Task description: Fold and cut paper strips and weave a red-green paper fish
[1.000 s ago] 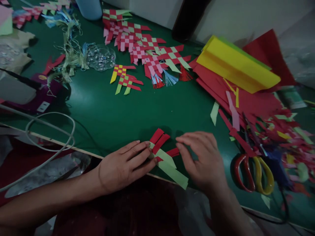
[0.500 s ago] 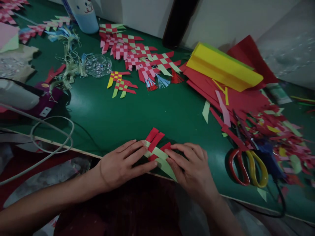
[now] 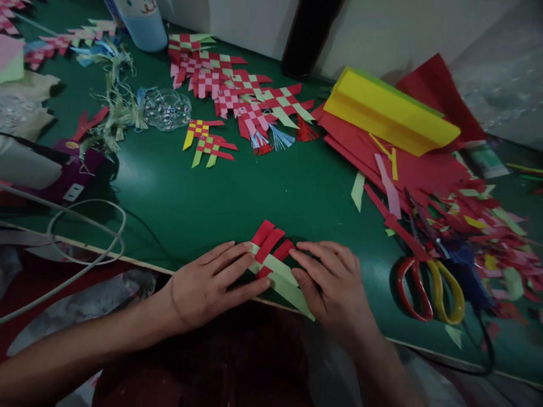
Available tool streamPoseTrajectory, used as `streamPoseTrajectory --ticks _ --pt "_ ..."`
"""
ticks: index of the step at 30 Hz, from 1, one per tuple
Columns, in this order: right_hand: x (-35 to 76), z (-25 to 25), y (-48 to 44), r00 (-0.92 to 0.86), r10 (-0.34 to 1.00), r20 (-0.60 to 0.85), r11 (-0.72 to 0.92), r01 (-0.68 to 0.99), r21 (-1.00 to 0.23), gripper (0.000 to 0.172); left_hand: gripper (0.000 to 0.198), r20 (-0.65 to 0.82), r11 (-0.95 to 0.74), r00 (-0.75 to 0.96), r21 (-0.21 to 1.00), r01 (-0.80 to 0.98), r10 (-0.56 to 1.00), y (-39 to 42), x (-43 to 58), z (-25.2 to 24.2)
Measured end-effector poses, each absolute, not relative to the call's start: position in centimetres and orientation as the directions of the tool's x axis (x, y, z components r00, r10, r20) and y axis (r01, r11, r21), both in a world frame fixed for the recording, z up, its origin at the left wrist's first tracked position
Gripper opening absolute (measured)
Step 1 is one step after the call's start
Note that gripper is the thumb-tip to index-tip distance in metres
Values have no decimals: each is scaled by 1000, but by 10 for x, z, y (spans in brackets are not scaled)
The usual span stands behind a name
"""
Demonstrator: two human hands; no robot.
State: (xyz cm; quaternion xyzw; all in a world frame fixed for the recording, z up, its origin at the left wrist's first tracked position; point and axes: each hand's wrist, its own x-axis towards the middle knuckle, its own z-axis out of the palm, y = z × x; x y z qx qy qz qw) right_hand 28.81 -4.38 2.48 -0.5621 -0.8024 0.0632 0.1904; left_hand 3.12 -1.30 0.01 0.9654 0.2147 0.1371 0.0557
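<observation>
Red and light-green paper strips (image 3: 271, 262), partly interlaced, lie near the table's front edge between my hands. My left hand (image 3: 212, 280) grips the left side of this weave, fingertips on its upper left and thumb at its lower edge. At the other side, my right hand (image 3: 331, 277) has its index fingertip on the end of a short red strip (image 3: 283, 249), with the thumb over the green strips. A long green strip (image 3: 292, 294) slants down towards my right wrist. The parts under my fingers are hidden.
Finished woven paper fish (image 3: 227, 93) lie at the back, two smaller ones (image 3: 207, 144) nearer. On the right are scissors (image 3: 413, 288), folded yellow paper (image 3: 388, 113), red sheets (image 3: 407, 169) and paper scraps. A dish of beads (image 3: 167, 110), tassels and a white cable (image 3: 123, 226) occupy the left.
My right fingertips have shifted slightly right, and the short red strip now lies more exposed across the green. The green strip's lower end has slid slightly right. My left hand stays in place.
</observation>
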Motion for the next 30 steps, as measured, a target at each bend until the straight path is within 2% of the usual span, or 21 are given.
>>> streamPoseTrajectory --ticks 6,14,26,30 --pt "283 22 -38 -299 929 219 355 887 -296 24 48 244 -902 869 156 403 431 -12 32 1" --pt "283 23 -42 -300 921 248 372 868 -329 28 46 241 -898 866 143 416 439 -12 33 2" --pt "283 20 -48 -324 916 236 388 864 -319 23 51 256 -905 868 143 401 425 -12 32 2" --pt "281 24 -55 -298 898 323 404 849 -340 24 47 248 -903 869 142 405 428 -12 32 3"
